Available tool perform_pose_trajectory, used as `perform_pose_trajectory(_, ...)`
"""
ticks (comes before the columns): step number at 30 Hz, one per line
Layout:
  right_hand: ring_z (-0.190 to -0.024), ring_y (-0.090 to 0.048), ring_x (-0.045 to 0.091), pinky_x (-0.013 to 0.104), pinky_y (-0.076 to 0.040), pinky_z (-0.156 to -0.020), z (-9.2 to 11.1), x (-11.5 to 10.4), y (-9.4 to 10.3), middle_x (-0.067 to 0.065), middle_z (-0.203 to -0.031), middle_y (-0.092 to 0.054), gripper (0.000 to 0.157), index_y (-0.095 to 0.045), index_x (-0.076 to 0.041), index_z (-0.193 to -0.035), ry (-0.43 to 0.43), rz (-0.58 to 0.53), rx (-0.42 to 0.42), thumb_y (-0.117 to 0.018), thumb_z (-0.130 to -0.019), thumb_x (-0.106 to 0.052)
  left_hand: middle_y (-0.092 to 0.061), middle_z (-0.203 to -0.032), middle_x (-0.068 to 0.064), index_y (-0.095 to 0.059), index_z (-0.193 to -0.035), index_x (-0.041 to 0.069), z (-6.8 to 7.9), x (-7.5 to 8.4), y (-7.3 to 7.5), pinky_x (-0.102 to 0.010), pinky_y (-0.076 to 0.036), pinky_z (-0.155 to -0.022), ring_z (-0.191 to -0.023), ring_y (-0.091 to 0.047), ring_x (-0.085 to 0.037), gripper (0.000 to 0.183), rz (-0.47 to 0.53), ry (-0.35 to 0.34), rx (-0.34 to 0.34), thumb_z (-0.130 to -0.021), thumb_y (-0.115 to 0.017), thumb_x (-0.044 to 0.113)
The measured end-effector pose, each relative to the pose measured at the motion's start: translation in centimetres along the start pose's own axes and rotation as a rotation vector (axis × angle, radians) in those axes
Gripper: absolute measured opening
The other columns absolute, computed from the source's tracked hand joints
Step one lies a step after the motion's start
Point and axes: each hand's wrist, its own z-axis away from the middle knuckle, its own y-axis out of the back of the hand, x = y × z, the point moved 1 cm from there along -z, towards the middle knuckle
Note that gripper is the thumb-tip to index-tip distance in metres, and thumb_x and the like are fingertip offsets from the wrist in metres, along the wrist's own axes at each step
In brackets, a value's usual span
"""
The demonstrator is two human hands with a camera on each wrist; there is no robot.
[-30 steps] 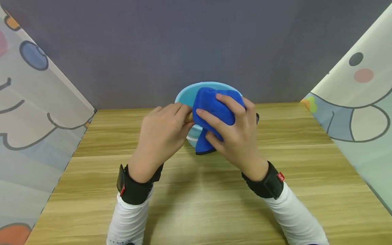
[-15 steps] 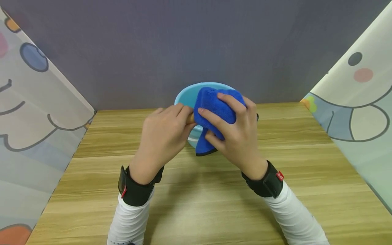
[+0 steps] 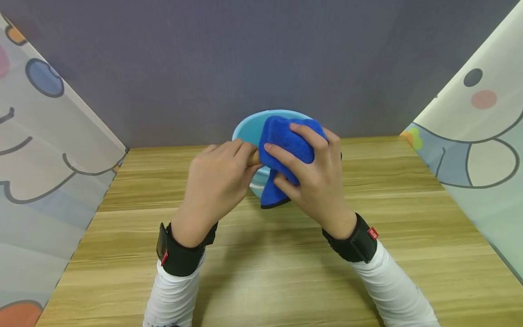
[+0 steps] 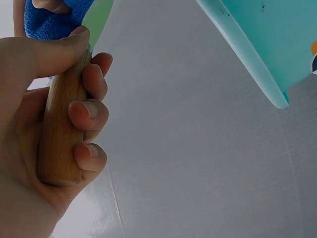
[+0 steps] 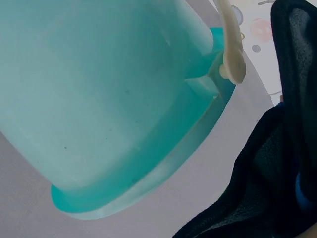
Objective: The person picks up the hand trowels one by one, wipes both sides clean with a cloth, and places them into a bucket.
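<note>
My left hand [image 3: 220,175] grips a wooden handle [image 4: 62,119], fingers curled round it and thumb pressed along its upper end. Past the thumb shows a light green part [image 4: 98,22] of the same tool; the rest is covered, so I cannot tell its kind. Over that covered end my right hand [image 3: 320,175] holds a fluffy blue cloth [image 3: 278,131], its fingers spread and curled around the bundle. One dark-edged corner of the cloth hangs down below the hand. Both hands are over a light blue bucket [image 3: 250,128], which they partly hide in the head view.
The bucket stands at the back of the wood-grain table [image 3: 261,281], near a grey upright panel [image 3: 261,54]. Its cream handle joint [image 5: 234,67] appears in the right wrist view. Cartoon-printed sheets [image 3: 470,150] flank the table.
Both hands and the cloth stay in nearly the same place, shifting only slightly. A bit less of the cloth's dark edge shows beyond the right hand.
</note>
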Motion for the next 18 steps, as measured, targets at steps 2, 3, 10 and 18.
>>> perform_pose_trajectory(2,-0.118,-0.039,0.050,0.063,-0.038,-0.092,-0.04,0.07,0.00,0.024,-0.129,-0.043,0.033,-0.072,-0.017,-0.111,-0.007,-0.008,0.004,-0.071,-0.078,-0.021,-0.069,-0.069,-0.004,-0.070,-0.088,0.005,0.00,-0.04,0.05,-0.033,-0.045,-0.047,-0.056,-0.059,-0.018,0.024,-0.003,0.001,0.004,-0.085,-0.072,0.029)
perform_pose_trajectory(3,-0.118,-0.039,0.050,0.063,-0.038,-0.093,-0.06,0.12,0.01,0.024,-0.129,-0.044,0.033,-0.073,-0.017,-0.110,-0.010,-0.012,0.007,-0.071,-0.077,-0.020,-0.070,-0.070,-0.004,-0.070,-0.087,0.006,0.00,-0.06,0.06,-0.032,-0.044,-0.047,-0.056,-0.059,-0.018,0.024,-0.001,0.001,0.007,-0.085,-0.072,0.030)
perform_pose_trajectory(10,-0.117,-0.040,0.049,0.063,-0.039,-0.092,-0.15,0.31,0.22,0.024,-0.130,-0.044,0.033,-0.073,-0.017,-0.110,-0.022,-0.006,0.003,-0.070,-0.077,-0.019,-0.069,-0.069,-0.003,-0.068,-0.084,0.007,-0.04,-0.14,0.18,-0.031,-0.041,-0.044,-0.053,-0.057,-0.015,0.023,0.015,0.001,0.015,-0.085,-0.072,0.030)
perform_pose_trajectory(18,-0.117,-0.040,0.049,0.063,-0.039,-0.092,-0.17,0.41,0.23,0.025,-0.129,-0.044,0.032,-0.073,-0.015,-0.109,-0.029,-0.018,0.016,-0.069,-0.076,-0.018,-0.068,-0.069,-0.003,-0.069,-0.085,0.007,-0.01,-0.11,0.21,-0.030,-0.040,-0.044,-0.052,-0.055,-0.016,0.023,0.025,0.005,0.002,-0.087,-0.070,0.030)
